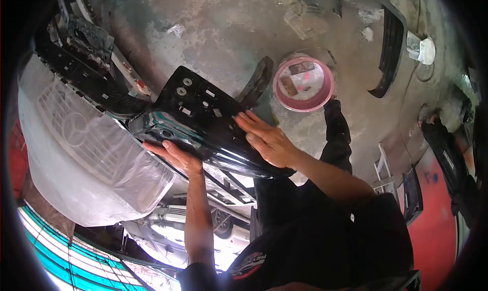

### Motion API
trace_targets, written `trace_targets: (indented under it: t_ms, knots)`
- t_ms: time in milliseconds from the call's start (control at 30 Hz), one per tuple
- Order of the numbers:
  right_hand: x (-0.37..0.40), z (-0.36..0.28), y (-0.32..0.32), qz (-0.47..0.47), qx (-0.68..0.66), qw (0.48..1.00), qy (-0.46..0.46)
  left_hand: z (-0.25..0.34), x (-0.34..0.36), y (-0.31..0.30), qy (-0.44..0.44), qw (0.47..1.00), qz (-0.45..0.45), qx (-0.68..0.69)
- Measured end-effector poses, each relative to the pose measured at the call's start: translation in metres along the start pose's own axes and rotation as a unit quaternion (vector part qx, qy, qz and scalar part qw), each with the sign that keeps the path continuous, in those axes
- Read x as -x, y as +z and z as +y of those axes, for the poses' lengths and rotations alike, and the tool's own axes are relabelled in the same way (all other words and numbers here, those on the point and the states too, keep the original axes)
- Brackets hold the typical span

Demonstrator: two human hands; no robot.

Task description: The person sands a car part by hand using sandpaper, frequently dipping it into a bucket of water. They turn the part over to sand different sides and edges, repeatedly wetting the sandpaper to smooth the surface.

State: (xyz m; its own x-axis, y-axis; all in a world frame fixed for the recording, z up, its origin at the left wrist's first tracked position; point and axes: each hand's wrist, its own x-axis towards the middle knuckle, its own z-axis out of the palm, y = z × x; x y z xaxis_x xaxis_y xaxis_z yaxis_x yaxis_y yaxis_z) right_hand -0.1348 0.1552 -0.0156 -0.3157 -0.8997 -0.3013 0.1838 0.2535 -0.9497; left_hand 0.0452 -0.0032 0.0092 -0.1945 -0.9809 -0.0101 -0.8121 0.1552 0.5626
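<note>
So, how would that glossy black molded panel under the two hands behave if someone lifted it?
The glossy black molded panel would probably feel slippery: its surface shines with reflections. It looks fairly stiff, holding its bent shape. Its apparent cutouts suggest a thin shell, perhaps light for its size.

Glossy black car panel (207, 127), curved, several cutouts near one end, set diagonally, streaked with reflections
</note>
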Motion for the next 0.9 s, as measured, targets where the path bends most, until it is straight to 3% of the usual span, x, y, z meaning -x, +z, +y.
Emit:
trace_targets:
  t_ms: [100,167,200,233,333,467,567,633,733,800,833,900]
  knots:
    - [-0.016,0.006,0.008,0.009,0.073,0.995,0.061,0.009,0.000,0.002,-0.041,0.999,0.006,-0.018]
    - [-0.087,0.019,0.021,0.019,0.005,1.000,-0.022,-0.006,0.001,-0.001,0.020,1.000,-0.003,-0.013]
    - [-0.095,0.020,0.023,0.017,0.020,0.998,-0.062,-0.005,0.000,-0.002,0.003,1.000,-0.006,-0.006]
    - [-0.084,0.018,0.023,0.016,0.015,0.997,-0.068,0.009,-0.002,-0.002,-0.029,1.000,-0.005,0.000]
    - [-0.014,0.012,0.007,-0.002,0.039,0.998,0.048,0.007,-0.001,0.000,-0.048,0.999,0.000,0.024]
    - [-0.110,0.019,0.019,0.010,0.014,0.999,-0.036,0.009,0.000,0.004,-0.044,0.998,0.004,0.033]
    - [-0.121,0.014,0.024,0.016,0.002,0.999,-0.031,0.012,-0.004,-0.002,-0.046,0.998,0.000,0.041]
    - [-0.084,0.010,0.024,0.046,-0.014,0.998,-0.049,0.013,-0.002,0.001,-0.052,0.997,-0.007,0.052]
    - [-0.119,0.004,0.018,0.023,0.034,0.999,-0.005,0.014,0.000,0.004,-0.046,0.998,0.001,0.031]
    - [-0.157,-0.016,0.015,-0.035,-0.054,0.995,0.082,0.012,-0.001,0.004,-0.024,1.000,0.005,0.016]
    - [-0.149,-0.020,0.017,-0.037,-0.054,0.995,0.079,0.012,-0.003,0.004,-0.023,1.000,0.008,0.016]
    - [-0.113,-0.029,0.027,-0.004,0.051,0.998,-0.037,0.010,-0.003,0.000,-0.020,0.999,-0.002,0.037]
